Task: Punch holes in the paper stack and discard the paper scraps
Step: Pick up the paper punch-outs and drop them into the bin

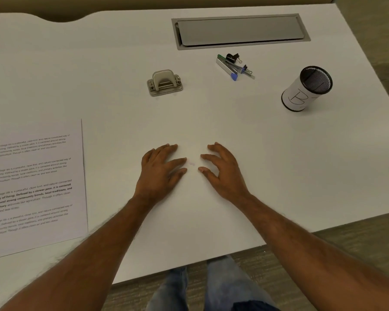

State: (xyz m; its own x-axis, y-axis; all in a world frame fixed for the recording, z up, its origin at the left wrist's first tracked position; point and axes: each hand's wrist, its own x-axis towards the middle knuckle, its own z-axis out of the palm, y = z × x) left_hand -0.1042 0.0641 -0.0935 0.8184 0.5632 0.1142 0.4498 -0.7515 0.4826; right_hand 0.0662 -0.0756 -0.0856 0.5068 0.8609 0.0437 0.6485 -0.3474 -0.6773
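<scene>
A printed paper stack (38, 187) lies flat at the left of the white table (279, 164). The grey hole punch (164, 83) stands farther back, near the middle. Both hands rest palm down on the table in front of me. My left hand (161, 170) and my right hand (220, 170) face each other with fingers spread, holding nothing. Between their fingertips lie a few tiny pale paper scraps (191, 163), barely visible against the table. A black mesh cup (307, 88) wrapped in white paper marked "B" stands at the right.
A stapler with binder clips and a blue item (234, 65) lies behind the hands, to the right of the punch. A grey cable hatch (240, 30) is set into the table's back. The table's front edge runs just below my forearms.
</scene>
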